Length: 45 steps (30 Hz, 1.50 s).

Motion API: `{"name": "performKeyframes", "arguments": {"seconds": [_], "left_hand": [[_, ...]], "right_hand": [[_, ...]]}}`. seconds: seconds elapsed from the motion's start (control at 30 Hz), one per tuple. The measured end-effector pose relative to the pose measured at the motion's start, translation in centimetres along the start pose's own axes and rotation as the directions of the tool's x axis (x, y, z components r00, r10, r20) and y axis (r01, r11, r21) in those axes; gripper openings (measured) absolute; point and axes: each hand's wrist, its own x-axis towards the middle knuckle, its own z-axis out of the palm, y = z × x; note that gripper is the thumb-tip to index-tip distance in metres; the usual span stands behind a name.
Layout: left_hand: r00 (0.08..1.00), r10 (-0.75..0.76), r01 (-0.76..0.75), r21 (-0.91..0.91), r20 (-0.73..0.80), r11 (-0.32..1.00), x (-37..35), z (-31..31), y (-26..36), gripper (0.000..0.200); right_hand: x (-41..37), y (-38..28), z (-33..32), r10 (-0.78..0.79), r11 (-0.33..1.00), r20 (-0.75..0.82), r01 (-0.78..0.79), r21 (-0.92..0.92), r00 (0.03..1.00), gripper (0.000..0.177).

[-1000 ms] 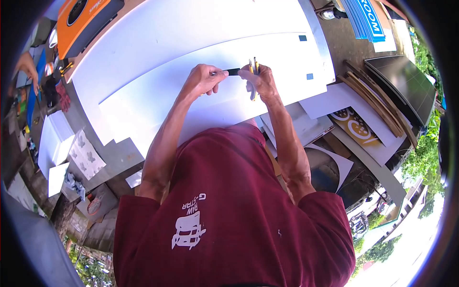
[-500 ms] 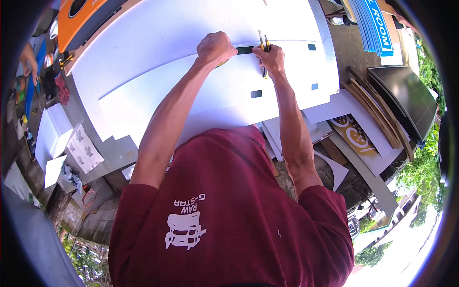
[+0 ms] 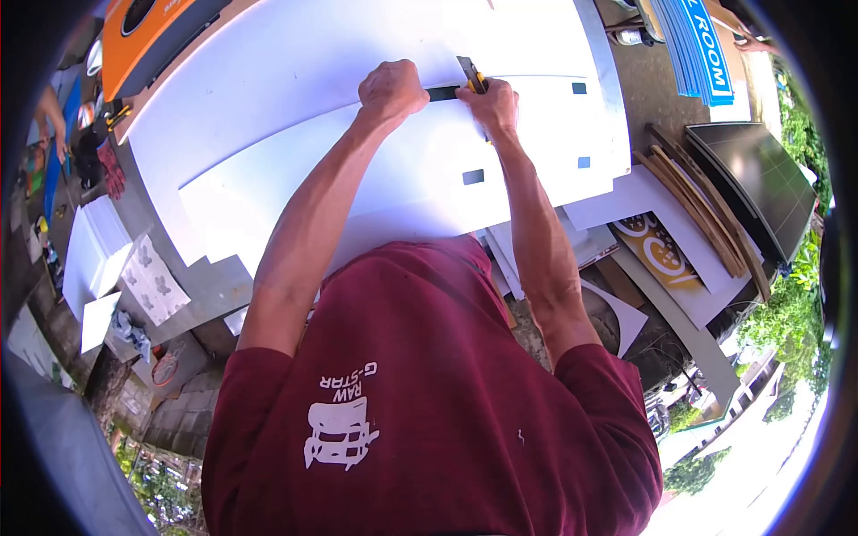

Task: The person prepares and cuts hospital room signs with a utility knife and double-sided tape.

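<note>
My left hand (image 3: 391, 89) is closed in a fist and presses one end of a short black strip (image 3: 442, 93) onto a large white sheet (image 3: 295, 170). At the strip's other end, my right hand (image 3: 492, 105) grips a yellow and black utility knife (image 3: 471, 77), with the blade end tilted at the strip. Both arms are stretched far forward over the sheet. A small black square (image 3: 473, 177) is stuck on the sheet nearer to me, and two more sit at the right, a dark one (image 3: 579, 87) and a paler one (image 3: 583, 162).
A wider white board (image 3: 268, 62) lies under the sheet. An orange sign (image 3: 147, 31) is at the far left, blue lettered signs (image 3: 697, 40) at the far right. Wooden strips (image 3: 702, 192), a dark panel (image 3: 760, 170) and printed boards (image 3: 657, 241) lie at the right. Another person's hand (image 3: 49, 107) is at the left edge.
Both hands moved forward from near my chest to the far part of the sheet, carrying the black strip down onto it. The knife has tilted toward the strip's end.
</note>
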Motion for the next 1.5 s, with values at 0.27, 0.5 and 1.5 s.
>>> {"name": "performKeyframes", "arguments": {"seconds": [0.27,0.5,1.5], "left_hand": [[0.999,-0.008,0.008,0.004,0.041,1.0,-0.2,-0.9,0.6,0.015],[1.0,0.004,-0.004,-0.002,0.029,1.0,-0.2,-0.7,0.6,0.015],[0.989,0.002,-0.006,0.025,0.145,1.0,0.0,-1.3,0.6,0.016]], "right_hand": [[-0.2,-0.8,-0.1,0.034,0.999,-0.01,-0.035,-0.033,0.999,0.035],[0.0,-0.5,0.4,-0.016,0.993,-0.053,0.009,-0.122,0.998,0.039],[-5.7,-1.8,0.3,-0.042,0.962,0.266,0.111,-0.25,0.963,0.042]]}}
